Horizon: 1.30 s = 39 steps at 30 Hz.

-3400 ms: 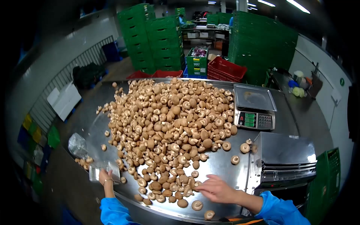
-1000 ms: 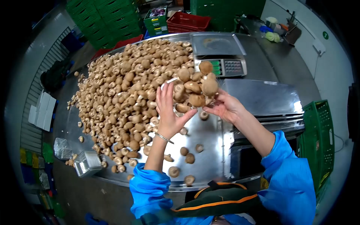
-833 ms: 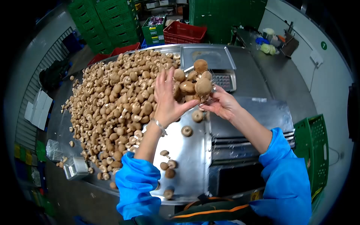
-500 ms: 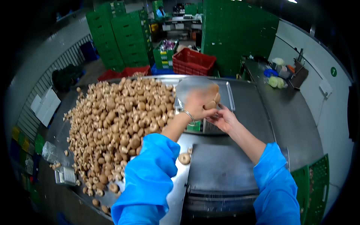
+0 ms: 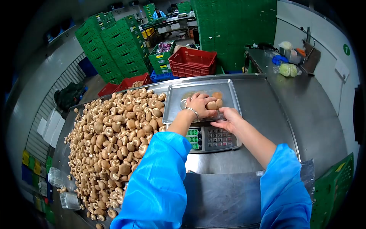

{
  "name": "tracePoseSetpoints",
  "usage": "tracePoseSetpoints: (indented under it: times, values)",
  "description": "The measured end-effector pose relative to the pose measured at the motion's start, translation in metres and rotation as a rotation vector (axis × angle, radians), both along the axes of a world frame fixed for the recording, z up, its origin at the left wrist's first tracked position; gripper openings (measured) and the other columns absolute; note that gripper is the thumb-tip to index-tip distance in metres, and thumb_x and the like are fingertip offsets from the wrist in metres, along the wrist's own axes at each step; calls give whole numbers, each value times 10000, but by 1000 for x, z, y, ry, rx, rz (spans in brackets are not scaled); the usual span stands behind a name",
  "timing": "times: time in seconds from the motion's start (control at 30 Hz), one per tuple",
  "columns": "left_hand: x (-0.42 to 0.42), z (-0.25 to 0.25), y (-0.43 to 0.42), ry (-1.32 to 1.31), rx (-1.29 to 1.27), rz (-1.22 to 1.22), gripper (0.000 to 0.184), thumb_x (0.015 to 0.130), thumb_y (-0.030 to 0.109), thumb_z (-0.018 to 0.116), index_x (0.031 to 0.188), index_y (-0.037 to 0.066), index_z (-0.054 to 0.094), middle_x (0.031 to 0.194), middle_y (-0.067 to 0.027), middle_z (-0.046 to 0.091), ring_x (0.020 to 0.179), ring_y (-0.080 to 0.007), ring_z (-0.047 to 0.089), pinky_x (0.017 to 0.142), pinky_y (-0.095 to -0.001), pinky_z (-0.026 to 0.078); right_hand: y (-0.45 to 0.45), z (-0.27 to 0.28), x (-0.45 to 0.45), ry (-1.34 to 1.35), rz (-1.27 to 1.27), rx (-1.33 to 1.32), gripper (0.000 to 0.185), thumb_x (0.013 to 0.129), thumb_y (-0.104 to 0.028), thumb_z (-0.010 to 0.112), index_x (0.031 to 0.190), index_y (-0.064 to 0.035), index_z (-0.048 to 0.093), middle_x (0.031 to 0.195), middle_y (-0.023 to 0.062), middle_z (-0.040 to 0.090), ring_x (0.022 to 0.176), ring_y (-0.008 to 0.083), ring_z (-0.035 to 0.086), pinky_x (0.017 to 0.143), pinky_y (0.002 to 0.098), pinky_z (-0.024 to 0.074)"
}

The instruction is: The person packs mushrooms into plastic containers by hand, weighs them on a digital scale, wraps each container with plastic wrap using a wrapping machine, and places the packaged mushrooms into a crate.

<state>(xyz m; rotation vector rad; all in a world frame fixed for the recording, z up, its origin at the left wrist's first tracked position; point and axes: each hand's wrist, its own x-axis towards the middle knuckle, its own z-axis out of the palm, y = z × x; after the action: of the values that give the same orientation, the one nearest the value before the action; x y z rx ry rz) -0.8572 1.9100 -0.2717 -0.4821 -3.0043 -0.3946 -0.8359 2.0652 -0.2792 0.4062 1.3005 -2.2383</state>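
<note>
On the metal pan [image 5: 173,99] of the scale sits a clear container of mushrooms [image 5: 211,105], mostly covered by my hands. My left hand [image 5: 200,105], with a bracelet at its wrist, lies over the mushrooms with its fingers curved round them. My right hand [image 5: 230,120] holds the container's near right edge between thumb and fingers. Just below is the scale's keypad and green display [image 5: 193,139]. Left of the scale spreads a large pile of loose mushrooms [image 5: 110,141] on the steel table [image 5: 263,110].
A steel machine cover [image 5: 225,198] lies nearest me. Empty clear containers [image 5: 69,200] sit at the table's left edge. Red crates [image 5: 193,61] and green crate stacks [image 5: 124,47] stand behind the table. A cabbage [image 5: 288,70] is at the back right. A person [image 5: 158,14] is far back.
Both hands brought the filled container from above the table onto the scale pan. Earlier, my left hand was at the empty containers and my right hand at the loose mushrooms. The view has shifted.
</note>
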Motion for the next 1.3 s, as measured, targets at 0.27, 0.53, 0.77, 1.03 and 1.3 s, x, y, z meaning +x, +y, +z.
tracePoseSetpoints:
  times: [0.27, 0.53, 0.77, 1.03, 1.3]
  values:
    - [5, -5, -7, 164, 19, 45, 987, 560, 601, 670, 1359, 207, 246, 1389, -155, 239, 1278, -368, 191, 1009, -537, 159, 22, 0, 18, 145, -65, 276, 560, 781, 55, 475, 1299, 23, 264, 1075, 135, 417, 897, 204, 487, 801, 375, 514]
    - [206, 56, -100, 271, 335, 205, 400, 803, 153, 586, 1181, 62, 491, 1128, -94, 527, 1090, -204, 463, 925, -357, 378, 140, 23, 80, 248, -50, 487, 303, 734, 12, 514, 1032, -26, 557, 894, 40, 553, 721, 113, 525, 594, 252, 475]
    - [222, 76, -179, 283, 677, 592, 302, 812, 109, 568, 1104, 40, 540, 1002, -55, 573, 904, -119, 547, 788, -259, 458, 151, 38, 29, 154, -228, 296, 353, 780, -21, 521, 1132, -26, 497, 854, 36, 531, 703, 121, 519, 598, 245, 469]
    - [111, 28, -126, 144, 715, 441, 333, 754, 114, 575, 1071, 15, 557, 960, -92, 611, 871, -154, 579, 754, -270, 471, 65, 20, 7, 186, -35, 444, 276, 778, -103, 564, 1041, -34, 521, 823, 30, 510, 698, 125, 499, 607, 275, 455]
    - [29, -22, -69, -292, 941, 541, 397, 819, 150, 499, 1192, 18, 472, 1044, -109, 572, 851, -178, 580, 689, -277, 500, 22, -4, -20, 208, 51, 577, 251, 809, -140, 503, 1018, -2, 481, 891, 72, 487, 729, 130, 539, 539, 249, 517]
